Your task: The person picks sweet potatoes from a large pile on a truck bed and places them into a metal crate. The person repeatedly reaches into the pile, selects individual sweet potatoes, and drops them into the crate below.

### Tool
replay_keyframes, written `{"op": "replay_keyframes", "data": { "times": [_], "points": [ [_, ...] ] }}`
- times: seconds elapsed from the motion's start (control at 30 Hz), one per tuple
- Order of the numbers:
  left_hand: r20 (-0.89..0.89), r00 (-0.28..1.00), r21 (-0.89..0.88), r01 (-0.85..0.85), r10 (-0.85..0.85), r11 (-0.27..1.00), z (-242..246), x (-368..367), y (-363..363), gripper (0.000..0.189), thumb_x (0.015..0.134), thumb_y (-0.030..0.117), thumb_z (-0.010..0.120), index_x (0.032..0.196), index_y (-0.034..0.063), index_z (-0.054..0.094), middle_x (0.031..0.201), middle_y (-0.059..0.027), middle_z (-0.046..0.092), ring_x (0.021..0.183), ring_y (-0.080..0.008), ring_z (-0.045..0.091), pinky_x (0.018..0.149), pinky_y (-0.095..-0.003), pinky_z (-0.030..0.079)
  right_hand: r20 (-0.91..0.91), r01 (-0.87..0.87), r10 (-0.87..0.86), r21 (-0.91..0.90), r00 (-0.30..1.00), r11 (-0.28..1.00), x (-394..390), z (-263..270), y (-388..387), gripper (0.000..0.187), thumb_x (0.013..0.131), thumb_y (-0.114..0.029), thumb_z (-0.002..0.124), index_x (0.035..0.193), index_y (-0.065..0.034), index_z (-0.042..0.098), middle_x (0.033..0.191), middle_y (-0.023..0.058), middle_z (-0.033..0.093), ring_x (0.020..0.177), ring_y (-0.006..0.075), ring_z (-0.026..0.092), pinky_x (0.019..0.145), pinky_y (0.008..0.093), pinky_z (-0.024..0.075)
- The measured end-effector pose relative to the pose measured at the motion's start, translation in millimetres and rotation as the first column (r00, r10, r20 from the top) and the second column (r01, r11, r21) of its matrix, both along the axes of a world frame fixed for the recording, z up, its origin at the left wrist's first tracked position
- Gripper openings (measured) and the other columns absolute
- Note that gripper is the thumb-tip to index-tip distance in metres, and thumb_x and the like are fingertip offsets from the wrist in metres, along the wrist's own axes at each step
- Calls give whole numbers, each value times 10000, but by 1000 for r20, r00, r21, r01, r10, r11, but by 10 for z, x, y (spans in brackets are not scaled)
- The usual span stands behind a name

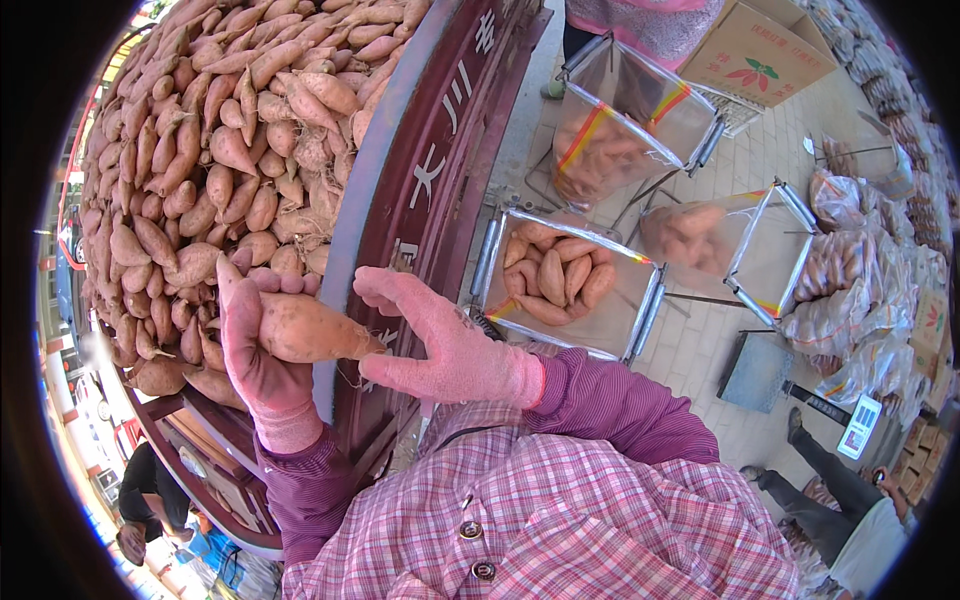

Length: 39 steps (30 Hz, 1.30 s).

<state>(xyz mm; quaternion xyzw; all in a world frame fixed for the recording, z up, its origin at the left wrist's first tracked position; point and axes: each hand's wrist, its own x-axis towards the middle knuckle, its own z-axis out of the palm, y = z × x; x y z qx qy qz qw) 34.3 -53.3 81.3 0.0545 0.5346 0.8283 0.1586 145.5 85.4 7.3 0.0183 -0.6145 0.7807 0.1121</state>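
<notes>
My left hand (262,352), in a pink knit glove, grips a large sweet potato (311,328) over the near edge of a heap of sweet potatoes (225,157). My right hand (450,345), gloved alike, is at the pointed, rooty end of that sweet potato with thumb and fingers apart; whether its thumb touches the tip is not clear. To the right of my right hand, a clear plastic bag hangs open in a metal frame (574,345), with several sweet potatoes (553,277) inside.
The heap lies behind a dark red metal truck side (457,142). Two more framed bags (637,127) (772,255) hold sweet potatoes. A cardboard box (757,52), a platform scale (757,373) and filled bags (840,277) stand at right. People (840,495) (154,487) are at both lower sides; another stands at the top.
</notes>
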Motion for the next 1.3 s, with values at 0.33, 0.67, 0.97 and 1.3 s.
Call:
{"op": "replay_keyframes", "data": {
  "times": [0.33,0.67,0.97,1.3],
  "points": [
    [326,912,15,258,-248,966,-869,168,414,383,953,209,524,1259,-21,504,1073,-136,632,1037,-258,597,982,-398,430,476,214,27,-445,879,870,828,-564,485,614,805,-175,749,1312,-48,426,994,69,562,760,127,574,620,260,490],
    [-31,965,-192,248,-259,949,-296,119,58,319,956,170,517,1189,-47,540,1081,-158,640,975,-255,635,897,-385,503,858,877,-268,-341,437,338,1599,-2716,1279,446,934,-200,575,1305,-14,410,1064,135,594,954,260,615,812,311,529],
    [-62,946,-373,-318,318,872,-754,-635,-1919,348,945,212,552,1219,-3,538,1094,-141,626,995,-262,626,901,-373,504,910,834,-277,-118,308,539,1469,-2635,1068,485,928,-236,573,1322,-10,402,1147,158,566,1009,327,605,868,423,532],
    [87,734,-812,-339,674,475,-1775,-477,-3476,208,804,154,643,955,12,619,688,-23,537,545,-162,498,515,-251,390,206,242,-208,-153,956,958,-499,-171,-123,316,939,-69,578,1241,7,519,987,58,635,854,108,605,769,231,505]
  ]
}}
